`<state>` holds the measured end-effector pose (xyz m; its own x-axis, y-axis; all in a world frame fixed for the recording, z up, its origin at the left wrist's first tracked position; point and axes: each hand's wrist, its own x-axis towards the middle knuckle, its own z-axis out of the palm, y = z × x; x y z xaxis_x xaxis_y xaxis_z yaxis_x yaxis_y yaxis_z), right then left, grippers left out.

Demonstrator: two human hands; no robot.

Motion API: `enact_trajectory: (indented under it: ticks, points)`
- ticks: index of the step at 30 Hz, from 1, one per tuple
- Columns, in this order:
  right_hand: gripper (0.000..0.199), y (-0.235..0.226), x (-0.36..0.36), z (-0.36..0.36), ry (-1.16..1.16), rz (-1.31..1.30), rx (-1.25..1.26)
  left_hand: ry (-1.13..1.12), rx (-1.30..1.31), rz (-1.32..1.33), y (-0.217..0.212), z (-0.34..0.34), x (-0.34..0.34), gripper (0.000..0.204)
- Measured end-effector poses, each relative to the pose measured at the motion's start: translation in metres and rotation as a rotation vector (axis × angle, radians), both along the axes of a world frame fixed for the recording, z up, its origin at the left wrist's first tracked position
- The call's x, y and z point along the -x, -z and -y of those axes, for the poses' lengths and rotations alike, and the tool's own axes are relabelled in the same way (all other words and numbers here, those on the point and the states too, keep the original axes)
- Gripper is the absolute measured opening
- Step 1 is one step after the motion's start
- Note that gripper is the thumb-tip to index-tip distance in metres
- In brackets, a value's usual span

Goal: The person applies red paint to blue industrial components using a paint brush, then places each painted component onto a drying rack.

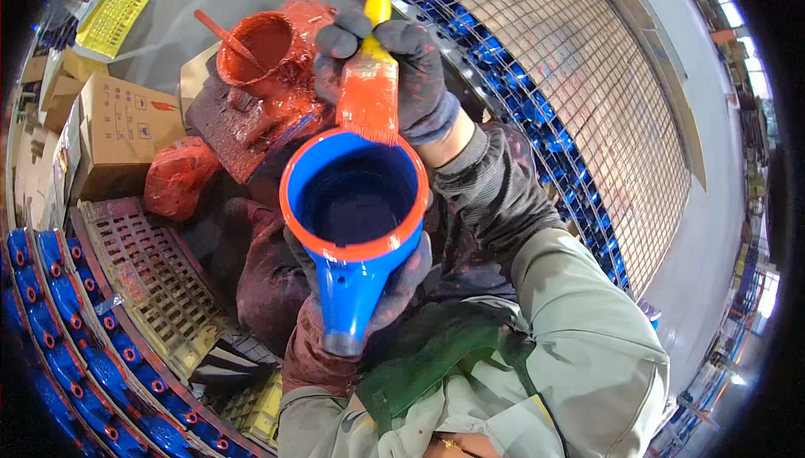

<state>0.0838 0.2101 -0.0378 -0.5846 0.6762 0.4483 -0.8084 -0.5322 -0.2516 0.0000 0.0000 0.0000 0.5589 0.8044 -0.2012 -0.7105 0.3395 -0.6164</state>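
My left hand [404, 284], in a dark glove, is closed around a blue funnel-shaped part [345, 286] from below and behind. Its wide round mouth faces up, and red paint runs along the rim; the narrow spout points down toward me. In my gloved right hand [417, 68] is a paintbrush [369, 93] with a yellow handle, gripped near the bristles. Wet red paint coats the bristles, whose tips meet the far right side of the rim or hang just over it. Beyond stands a red-coated paint pot [262, 49] with a stick [225, 37] leaning in it.
The pot rests on a paint-crusted surface [222, 127] beside a red bundle [180, 177] and cardboard boxes [126, 135]. Blue parts with red rings [63, 324] stand in rows at lower left, near a plastic crate [155, 274]. A wire mesh rack [587, 81] with blue parts lies right.
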Motion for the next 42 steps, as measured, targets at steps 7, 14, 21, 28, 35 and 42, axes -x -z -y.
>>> enact_trajectory:
  ticks: [7,14,21,28,35,42]
  points:
    - [0.017,-0.005,0.004,0.012,-0.111,0.033,0.056,0.057,-0.327,-0.115,0.015,-0.027,-0.015,0.084]
    - [0.037,-0.011,-0.016,0.006,0.319,0.277,0.013,-0.231,-0.385,-1.396,0.018,-0.028,0.016,0.082]
    - [0.019,-0.038,-0.007,0.041,1.067,1.053,-0.439,-0.483,-0.316,-3.029,0.031,-0.043,0.041,0.091]
    - [0.014,-0.044,-0.005,0.043,1.144,1.057,-0.728,-0.195,-0.36,-3.341,0.024,-0.04,0.041,0.094]
    - [0.021,-0.044,-0.006,0.045,0.978,0.854,-0.409,-0.442,-0.29,-2.408,0.025,-0.04,0.052,0.076]
    - [0.037,-0.001,0.008,0.034,0.26,0.496,0.097,-0.478,-0.093,-0.88,0.055,-0.036,0.042,0.073]
